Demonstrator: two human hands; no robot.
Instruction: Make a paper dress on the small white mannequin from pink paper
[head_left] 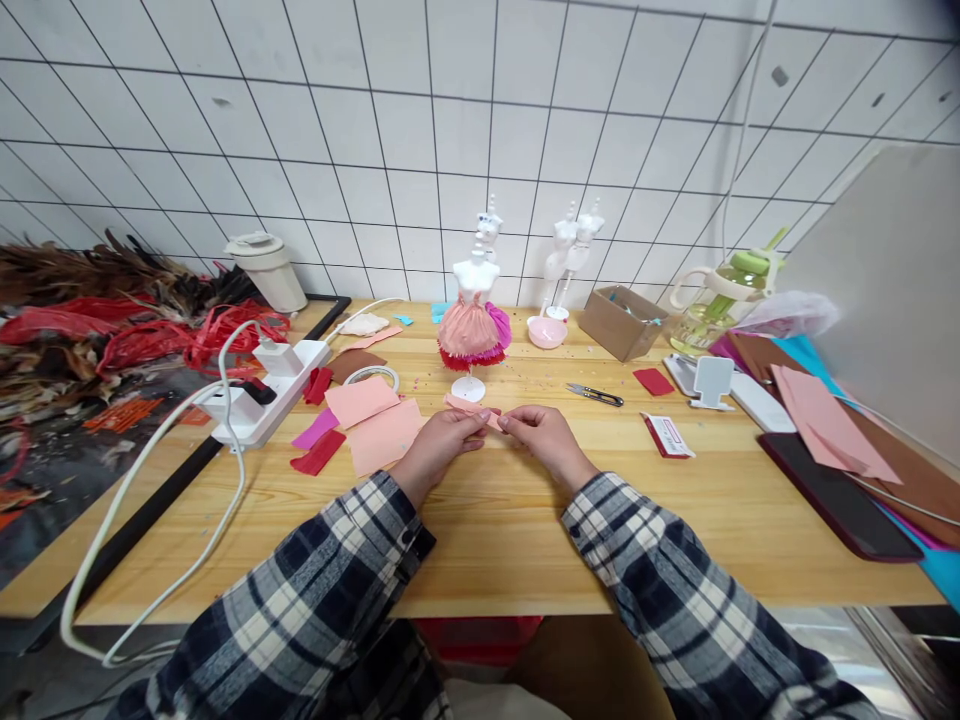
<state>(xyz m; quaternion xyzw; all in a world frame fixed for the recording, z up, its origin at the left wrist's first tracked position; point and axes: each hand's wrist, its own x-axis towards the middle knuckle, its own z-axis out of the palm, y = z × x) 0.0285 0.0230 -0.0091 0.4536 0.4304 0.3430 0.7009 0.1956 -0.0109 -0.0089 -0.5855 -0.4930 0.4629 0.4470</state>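
Observation:
My left hand (444,437) and my right hand (541,433) meet over the middle of the wooden table (495,520), both pinching a small strip of pink felt (489,417) between fingertips. Just beyond them stands a white mini mannequin (474,300) on a round base, dressed in a pink and red layered skirt. Pink felt sheets (373,420) lie to the left of my left hand. Small thread snips (594,394) rest to the right, beyond my right hand.
A white power strip (259,395) with a cable sits left, beside red raffia and feathers (112,310). A second bare mannequin (574,250), pink bowl (546,331), cardboard box (622,322), water jug (720,295), phone stand (712,382) and stacked felt sheets (832,420) fill the right.

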